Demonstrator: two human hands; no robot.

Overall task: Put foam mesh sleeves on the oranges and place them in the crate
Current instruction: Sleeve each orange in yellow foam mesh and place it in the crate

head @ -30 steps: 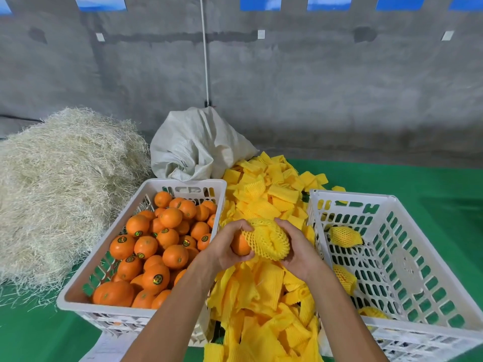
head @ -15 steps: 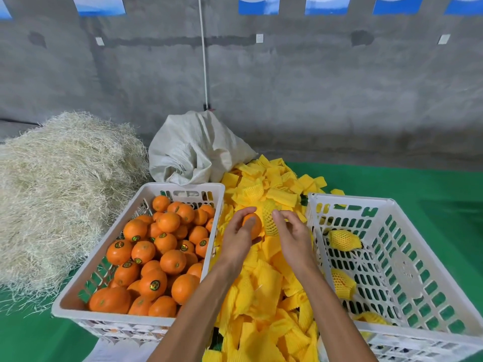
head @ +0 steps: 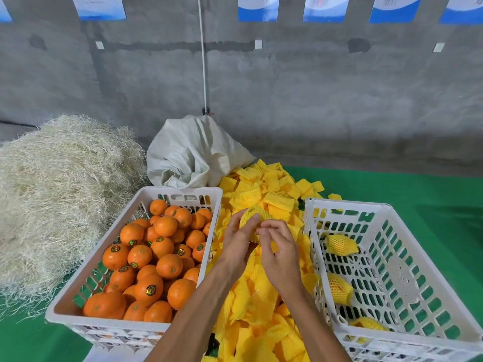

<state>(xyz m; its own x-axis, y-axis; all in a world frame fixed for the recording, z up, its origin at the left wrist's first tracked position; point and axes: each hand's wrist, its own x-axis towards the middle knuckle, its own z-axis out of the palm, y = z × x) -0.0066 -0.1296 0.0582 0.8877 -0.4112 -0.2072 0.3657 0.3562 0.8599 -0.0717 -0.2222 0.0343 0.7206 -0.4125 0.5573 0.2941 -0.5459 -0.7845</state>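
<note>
My left hand point(head: 239, 237) grips an orange wrapped in a yellow foam mesh sleeve point(head: 254, 215), held above the pile of loose yellow sleeves point(head: 264, 296). My right hand point(head: 281, 246) is beside it, fingers curled and pinching the sleeve's near end. The fruit itself is almost hidden by mesh and fingers. On the left stands a white crate point(head: 180, 192) full of bare oranges point(head: 146, 257). On the right stands a white crate point(head: 347, 205) holding three sleeved oranges point(head: 339, 244), point(head: 338, 287), point(head: 366, 323).
A heap of pale straw point(head: 60, 192) fills the far left. A white woven sack point(head: 193, 152) lies behind the orange crate. Green cloth point(head: 392, 189) covers the surface, and a grey concrete wall point(head: 287, 87) closes the back.
The sleeve has gone from half on the orange to covering it. Both hands moved away from me and stayed together over the sleeve pile.
</note>
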